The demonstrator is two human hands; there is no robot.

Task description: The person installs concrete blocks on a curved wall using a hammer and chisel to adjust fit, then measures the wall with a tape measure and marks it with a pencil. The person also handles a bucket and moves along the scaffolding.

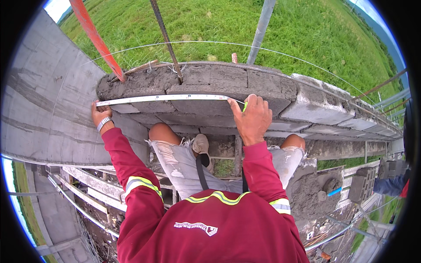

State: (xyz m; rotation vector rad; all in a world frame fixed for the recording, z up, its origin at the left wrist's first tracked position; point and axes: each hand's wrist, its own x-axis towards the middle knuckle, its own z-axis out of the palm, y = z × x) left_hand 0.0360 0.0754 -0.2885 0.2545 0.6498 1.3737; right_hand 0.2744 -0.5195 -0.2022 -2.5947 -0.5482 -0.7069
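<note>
A white tape measure blade [175, 97] lies stretched along the face of a grey concrete block wall [228, 94], close under its top course. At its left end my left hand [101, 113], with a metal watch at the wrist, pinches the blade by the corner with the smooth concrete wall [66, 96]. My right hand [253, 119] is closed round the tape's case, of which only a lime green bit shows. Its thumb presses near the blade where it comes out.
An orange-red pole [97, 39], a rebar [165, 37] and a grey pipe [262, 30] rise by the wall, with a thin wire across them. Wet mortar [309, 193], a blue-handled tool [334, 191] and blocks [362, 185] lie right, near another person's sleeve [388, 186]. Scaffold planks [98, 188] run below.
</note>
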